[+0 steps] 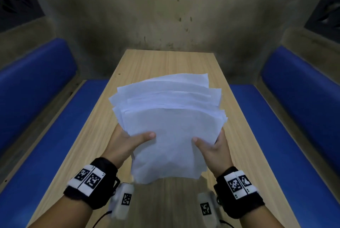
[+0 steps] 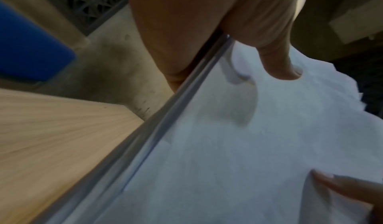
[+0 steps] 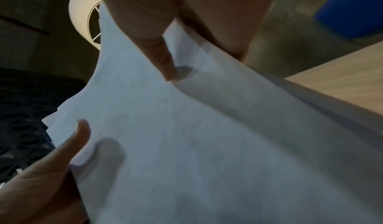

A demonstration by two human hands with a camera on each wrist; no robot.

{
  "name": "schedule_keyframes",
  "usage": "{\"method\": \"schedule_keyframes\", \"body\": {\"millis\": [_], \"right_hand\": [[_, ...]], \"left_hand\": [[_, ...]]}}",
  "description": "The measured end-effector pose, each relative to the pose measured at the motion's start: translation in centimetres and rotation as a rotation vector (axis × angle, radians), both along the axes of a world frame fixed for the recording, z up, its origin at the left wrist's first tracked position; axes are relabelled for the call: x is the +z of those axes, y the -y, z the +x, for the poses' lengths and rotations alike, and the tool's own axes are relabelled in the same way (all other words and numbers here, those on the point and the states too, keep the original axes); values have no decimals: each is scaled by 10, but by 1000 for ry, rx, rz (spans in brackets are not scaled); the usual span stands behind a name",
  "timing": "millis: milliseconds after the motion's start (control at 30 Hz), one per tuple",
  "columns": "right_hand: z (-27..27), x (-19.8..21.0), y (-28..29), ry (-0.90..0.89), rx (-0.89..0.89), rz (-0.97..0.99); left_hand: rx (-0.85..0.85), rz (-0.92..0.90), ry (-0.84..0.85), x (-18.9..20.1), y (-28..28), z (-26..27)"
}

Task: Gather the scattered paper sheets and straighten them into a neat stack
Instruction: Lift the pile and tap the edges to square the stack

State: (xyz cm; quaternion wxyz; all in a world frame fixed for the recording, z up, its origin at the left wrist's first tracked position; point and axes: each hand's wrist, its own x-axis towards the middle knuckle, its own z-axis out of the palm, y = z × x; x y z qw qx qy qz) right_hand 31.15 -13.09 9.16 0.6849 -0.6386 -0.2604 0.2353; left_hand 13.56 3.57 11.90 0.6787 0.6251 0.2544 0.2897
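A stained concrete wall (image 1: 165, 12) backs a long wooden table (image 1: 152, 62) flanked by blue padded benches (image 1: 46, 117). Above the table's near half, a fanned bundle of white paper sheets (image 1: 171, 117) is held up in both hands. The left hand (image 1: 127, 143) and right hand (image 1: 213, 146) each clasp a side edge in a firm grip, thumbs on top, fingers beneath.

Head view: from above, facing forward and down along the table (image 1: 150, 62), moderately near. Wrist views: very close, along each thumb, facing the paper sheets (image 2: 238, 145) (image 3: 196, 137). Shared by all: sheets, table edge.
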Motion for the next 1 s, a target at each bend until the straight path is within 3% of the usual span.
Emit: {"method": "schedule_keyframes", "body": {"millis": [67, 133, 200, 267, 333, 433, 500, 667, 867, 933, 1000], "right_hand": [[-1, -1, 0, -29, -17, -11], [1, 0, 2, -59, -11, -5], [2, 0, 4, -63, 0, -18], [3, -1, 5, -67, 12, -20], [4, -2, 4, -77, 14, -15], [3, -3, 5, -78, 5, -9], [3, -4, 7, -80, -4, -8], [5, -8, 11, -103, -23, -46], [3, -12, 11, -110, -30, -14], [7, -23, 15, -22, -104, -14], [15, -43, 25, -9, -250, -149]], "left_hand": [[68, 60, -5, 9, 1, 1], [273, 277, 6, 28, 2, 1], [437, 756, -66, 55, 5, 2], [490, 1238, -270, 84, 13, 9], [353, 1456, -566, 108, 20, 23], [-70, 1455, -909, 112, 30, 46], [-198, 1535, -978, 100, 38, 54], [-206, 1612, -908, 96, 40, 60], [-210, 1443, -825, 99, 35, 63], [-204, 1388, -752, 102, 27, 55], [-155, 1291, -618, 101, 12, 39]]}}
